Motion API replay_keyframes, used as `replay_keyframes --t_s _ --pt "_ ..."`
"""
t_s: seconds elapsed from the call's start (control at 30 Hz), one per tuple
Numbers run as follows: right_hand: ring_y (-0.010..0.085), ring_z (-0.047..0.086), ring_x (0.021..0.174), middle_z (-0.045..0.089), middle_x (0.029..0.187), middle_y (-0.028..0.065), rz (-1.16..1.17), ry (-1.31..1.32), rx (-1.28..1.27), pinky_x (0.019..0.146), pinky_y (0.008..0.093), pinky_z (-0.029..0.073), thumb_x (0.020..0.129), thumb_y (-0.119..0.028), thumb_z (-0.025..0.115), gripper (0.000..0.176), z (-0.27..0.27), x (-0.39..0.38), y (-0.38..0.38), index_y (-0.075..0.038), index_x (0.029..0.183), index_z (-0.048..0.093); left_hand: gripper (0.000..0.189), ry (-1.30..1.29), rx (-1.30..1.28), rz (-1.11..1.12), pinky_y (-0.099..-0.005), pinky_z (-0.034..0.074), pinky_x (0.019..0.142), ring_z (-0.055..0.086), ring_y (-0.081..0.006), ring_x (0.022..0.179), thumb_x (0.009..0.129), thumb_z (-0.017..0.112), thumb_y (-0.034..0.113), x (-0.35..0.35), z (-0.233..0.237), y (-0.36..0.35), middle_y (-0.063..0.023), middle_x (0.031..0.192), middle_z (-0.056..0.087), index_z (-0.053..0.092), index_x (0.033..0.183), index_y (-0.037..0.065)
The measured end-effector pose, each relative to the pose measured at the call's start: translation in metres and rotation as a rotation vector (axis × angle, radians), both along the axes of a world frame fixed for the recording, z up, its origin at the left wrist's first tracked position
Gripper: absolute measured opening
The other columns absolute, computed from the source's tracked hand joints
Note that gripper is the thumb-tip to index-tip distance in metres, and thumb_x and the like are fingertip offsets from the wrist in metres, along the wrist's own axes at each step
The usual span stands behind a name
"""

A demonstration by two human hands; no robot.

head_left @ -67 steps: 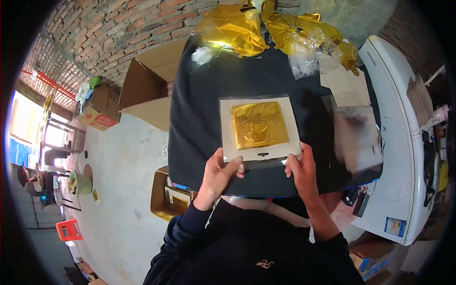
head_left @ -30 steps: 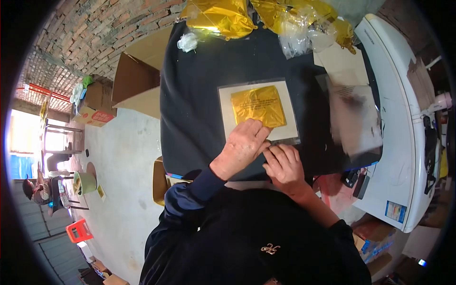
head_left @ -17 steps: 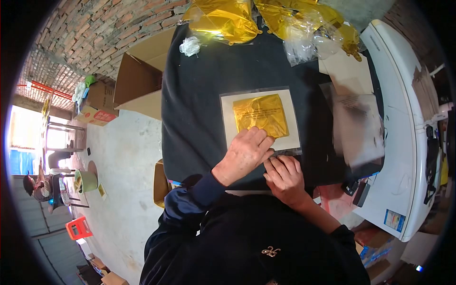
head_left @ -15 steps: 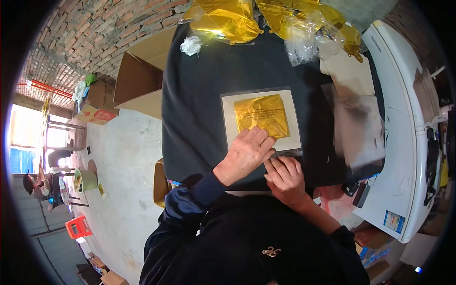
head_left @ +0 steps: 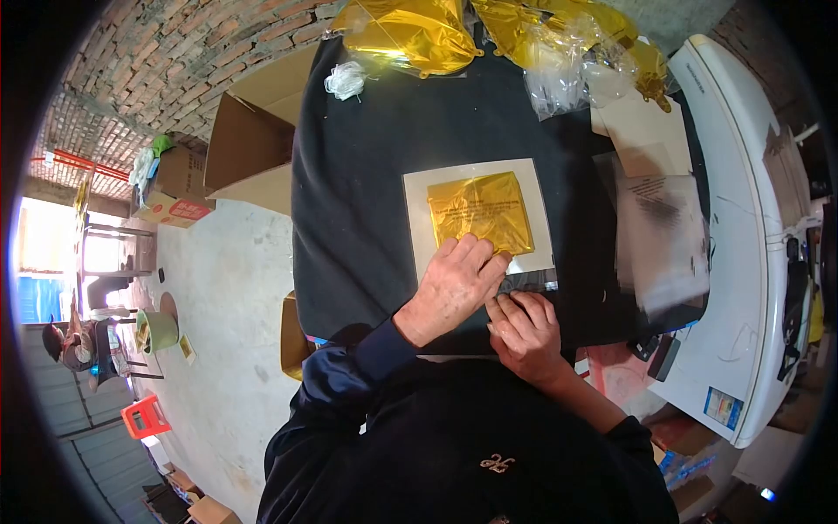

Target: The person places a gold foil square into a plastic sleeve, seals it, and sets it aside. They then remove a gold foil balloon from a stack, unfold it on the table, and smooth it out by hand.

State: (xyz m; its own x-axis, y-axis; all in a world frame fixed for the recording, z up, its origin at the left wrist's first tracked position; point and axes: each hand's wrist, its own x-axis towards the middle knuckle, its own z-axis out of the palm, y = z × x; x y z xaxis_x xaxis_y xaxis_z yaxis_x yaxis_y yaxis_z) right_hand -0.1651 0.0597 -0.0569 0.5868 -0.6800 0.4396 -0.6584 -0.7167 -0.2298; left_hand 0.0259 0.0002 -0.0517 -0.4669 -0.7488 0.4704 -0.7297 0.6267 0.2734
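Note:
A clear packet (head_left: pixel 528 214) with a white card and a folded gold foil sheet (head_left: pixel 478 211) lies flat on the black cloth table (head_left: pixel 367 175). My left hand (head_left: pixel 454 284) lies palm down on the packet's near edge, fingers spread, pressing it onto the cloth. My right hand (head_left: pixel 524 327) sits just to its right, fingertips curled onto the packet's clear flap at the near edge. The flap itself is mostly hidden under my fingers.
Crumpled gold foil (head_left: pixel 410 31) and clear bags (head_left: pixel 567 74) lie at the table's far end. A stack of clear sleeves (head_left: pixel 659 236) and cards (head_left: pixel 642 131) lies to the right, beside a white appliance (head_left: pixel 751 201). Open cardboard boxes (head_left: pixel 249 157) stand left. A person sits far left.
The packet went from being held up in both hands to lying flat on the cloth. My left hand now presses it down and my right hand works along its near flap.

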Motion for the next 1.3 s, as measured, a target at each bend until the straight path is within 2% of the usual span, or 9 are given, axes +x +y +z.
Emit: replay_keyframes --t_s 0.13,0.37,0.6,0.73,0.83,0.9,1.0,1.1,1.3 --pt "0.0285 0.06 0.115 0.068 0.117 0.0096 -0.001 -0.019 -0.013 0.101 0.0468 0.049 0.084 -0.015 0.072 0.037 0.001 0.001 0.0 -0.003 0.119 0.072 0.037 0.016 0.029 -0.024 -0.0378 0.047 0.081 0.058 -0.0237 0.094 0.082 0.078 0.018 0.002 0.01 -0.002 -0.005 0.101 0.058 0.068 0.117 0.012" --pt "0.0283 0.063 0.11 0.068 0.113 0.0091 0.013 -0.117 -0.014 0.096 0.0451 0.051 0.081 -0.014 0.075 0.03 0.016 0.0 -0.002 -0.004 0.109 0.074 0.045 -0.023 0.003 -0.019 -0.0445 0.044 0.102 0.053 -0.0319 0.129 0.083 0.076 0.023 0.003 0.011 -0.006 -0.01 0.132 0.06 0.066 0.125 0.011" --pt "0.0316 0.064 0.101 0.066 0.109 0.0103 -0.027 -0.25 -0.12 0.09 0.045 0.052 0.077 -0.003 0.073 0.024 0.062 -0.042 -0.059 -0.004 0.101 0.072 0.052 0.062 0.063 -0.033 -0.0484 0.044 0.106 0.053 -0.035 0.13 0.076 0.08 0.027 0.003 0.021 -0.007 -0.0132 0.134 0.059 0.067 0.123 0.01" --pt "0.0338 0.064 0.097 0.068 0.098 0.0124 -0.207 -0.33 -0.106 0.086 0.0444 0.052 0.089 0.0 0.066 0.015 0.088 -0.076 -0.156 -0.003 0.102 0.073 0.05 0.102 0.014 -0.018 -0.0485 0.046 0.105 0.054 -0.036 0.129 0.075 0.082 0.027 0.006 0.026 -0.012 -0.0141 0.132 0.059 0.068 0.119 0.008" --pt "0.0371 0.067 0.092 0.072 0.096 0.0156 -0.372 -0.177 -0.144 0.082 0.0463 0.054 0.096 -0.012 0.065 0.014 0.084 -0.108 -0.265 -0.004 0.104 0.074 0.045 0.212 0.001 0.017 -0.0467 0.046 0.102 0.056 -0.0352 0.126 0.073 0.082 0.019 0.011 0.028 -0.021 -0.0128 0.127 0.062 0.069 0.114 0.007" --pt "0.0387 0.068 0.095 0.073 0.102 0.0182 -0.279 -0.152 -0.202 0.081 0.0482 0.054 0.097 -0.02 0.063 0.021 0.08 -0.117 -0.328 -0.004 0.105 0.075 0.041 0.259 -0.015 0.021 -0.0452 0.048 0.1 0.058 -0.0348 0.121 0.073 0.082 0.016 0.017 0.023 -0.025 -0.0127 0.124 0.063 0.07 0.111 0.007" --pt "0.0384 0.069 0.103 0.073 0.111 0.019 -0.392 0.06 0.147 0.084 0.0488 0.054 0.094 -0.031 0.065 0.029 0.066 -0.112 -0.407 -0.008 0.108 0.076 0.034 0.304 -0.045 0.037 -0.0432 0.05 0.095 0.062 -0.0334 0.113 0.073 0.079 0.012 0.023 0.017 -0.028 -0.0114 0.115 0.066 0.07 0.106 0.007" --pt "0.0399 0.068 0.11 0.073 0.116 0.0202 -0.665 0.352 0.237 0.089 0.0473 0.054 0.092 -0.039 0.066 0.037 0.041 -0.097 -0.456 -0.012 0.113 0.077 0.032 0.324 -0.069 0.037 -0.043 0.05 0.094 0.063 -0.032 0.109 0.073 0.077 0.009 0.028 0.021 -0.028 -0.0092 0.11 0.066 0.07 0.104 0.007" --pt "0.0441 0.07 0.107 0.075 0.115 0.021 -0.702 0.131 0.105 0.091 0.05 0.055 0.094 -0.044 0.065 0.04 -0.01 -0.101 -0.47 -0.014 0.117 0.076 0.028 0.357 -0.053 0.034 -0.0422 0.051 0.092 0.063 -0.0313 0.106 0.076 0.075 0.005 0.031 0.021 -0.03 -0.0102 0.108 0.067 0.07 0.103 0.006"
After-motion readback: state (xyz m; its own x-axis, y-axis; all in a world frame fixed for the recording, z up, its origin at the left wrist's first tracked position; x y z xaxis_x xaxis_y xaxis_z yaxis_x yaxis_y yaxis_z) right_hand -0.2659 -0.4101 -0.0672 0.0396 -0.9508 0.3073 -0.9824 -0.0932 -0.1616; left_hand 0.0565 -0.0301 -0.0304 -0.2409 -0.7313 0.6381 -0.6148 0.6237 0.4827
